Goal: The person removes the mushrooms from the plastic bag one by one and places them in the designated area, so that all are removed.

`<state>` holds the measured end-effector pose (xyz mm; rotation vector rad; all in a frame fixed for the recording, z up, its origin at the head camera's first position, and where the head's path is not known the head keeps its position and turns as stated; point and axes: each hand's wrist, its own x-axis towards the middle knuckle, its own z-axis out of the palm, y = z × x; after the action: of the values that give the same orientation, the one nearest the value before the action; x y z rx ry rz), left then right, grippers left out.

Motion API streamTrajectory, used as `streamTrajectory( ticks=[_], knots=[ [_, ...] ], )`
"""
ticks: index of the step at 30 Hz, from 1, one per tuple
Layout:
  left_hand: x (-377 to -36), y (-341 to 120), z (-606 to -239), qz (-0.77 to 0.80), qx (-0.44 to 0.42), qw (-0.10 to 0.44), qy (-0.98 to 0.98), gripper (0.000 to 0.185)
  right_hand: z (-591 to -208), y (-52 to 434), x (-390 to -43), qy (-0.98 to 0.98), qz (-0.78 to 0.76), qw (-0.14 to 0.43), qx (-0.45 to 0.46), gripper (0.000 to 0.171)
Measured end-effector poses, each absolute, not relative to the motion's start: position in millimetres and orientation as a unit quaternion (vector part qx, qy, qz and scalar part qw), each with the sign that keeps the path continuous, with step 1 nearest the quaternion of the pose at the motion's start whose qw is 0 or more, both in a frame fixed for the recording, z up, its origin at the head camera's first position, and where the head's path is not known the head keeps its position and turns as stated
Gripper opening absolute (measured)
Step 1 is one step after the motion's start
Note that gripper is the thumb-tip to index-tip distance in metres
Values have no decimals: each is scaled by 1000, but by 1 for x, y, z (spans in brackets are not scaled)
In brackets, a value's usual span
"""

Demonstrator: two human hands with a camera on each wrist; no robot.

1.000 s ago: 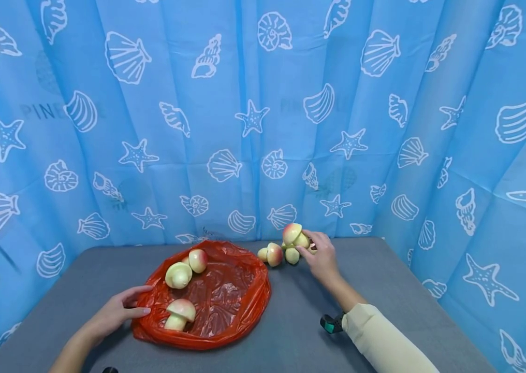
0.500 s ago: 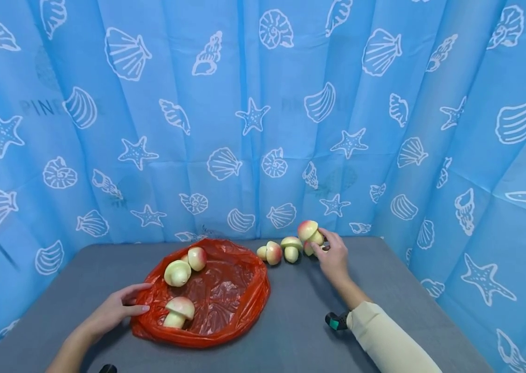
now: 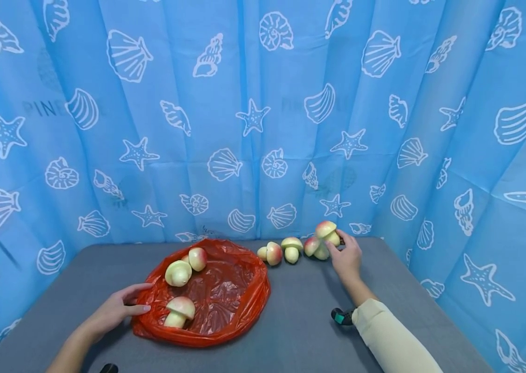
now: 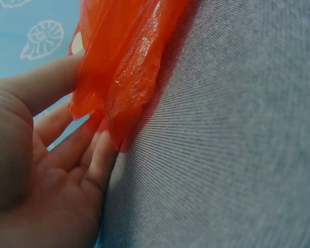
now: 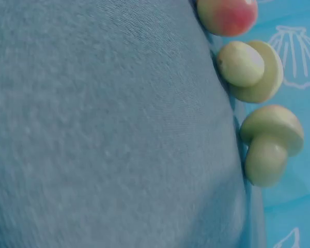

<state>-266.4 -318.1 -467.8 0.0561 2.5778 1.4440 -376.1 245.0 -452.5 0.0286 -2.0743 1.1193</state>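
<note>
On the near left of the grey fabric-covered surface (image 3: 291, 331), the left hand (image 3: 114, 312) lies beside the crumpled red plastic bag (image 3: 225, 305). The left wrist view shows its thumb (image 4: 39, 90) above a fold of the thin, shiny film and its fingers (image 4: 88, 150) beneath, so they are pinching the bag's near-left edge.

The bag lies spread open and holds three toy mushrooms: a pale one with a pink-flushed cap (image 3: 178, 312) standing near the front, a cream-yellow one (image 3: 178, 273) lying on its side further back, and a pink-and-cream one (image 3: 197, 259) at the far rim, touching it.

To the right of the bag, along the far edge of the surface, runs a short row of loose toy mushrooms: a pink-blushed one on its side (image 3: 271, 253), then an upright one with a greenish-cream cap and stubby stem (image 3: 292, 249), then another pink-tinted one (image 3: 314, 248).

At the right end of that row, the right hand (image 3: 348, 257) holds a smooth, glossy toy mushroom with a rounded cream cap flushed red on top (image 3: 327, 231). Its fingers are curled round the stem side, and the mushroom sits raised just above and touching the row's last piece. A cream sleeve (image 3: 393, 342) covers the forearm.

The right wrist view shows only the row's mushrooms against the surface, not the fingers.
</note>
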Motion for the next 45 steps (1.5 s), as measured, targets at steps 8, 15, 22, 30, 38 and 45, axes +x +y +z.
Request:
streamTrajectory(
  ticks=[8,15,22,30,38,45],
  knots=[
    [-265,-318,-467,489,13,96,867,69,-457,255,-378,-820,454,343,-61,44],
    [-265,-318,-466,484,20,94,870,70,-462,260,-377,-825,447,335,-86,43],
    [-265,-317,-466,482,13,89,872,71,-471,264,-380,-833,433,328,-106,41],
    [-265,-316,-466,480,16,89,873,70,-476,269,-386,-856,411,285,-135,43],
    [-265,-316,-466,484,14,91,870,70,-471,270,-389,-865,411,240,-155,46],
    [-264,-316,-465,486,10,90,869,70,-469,269,-389,-875,403,216,-159,46]
  ],
)
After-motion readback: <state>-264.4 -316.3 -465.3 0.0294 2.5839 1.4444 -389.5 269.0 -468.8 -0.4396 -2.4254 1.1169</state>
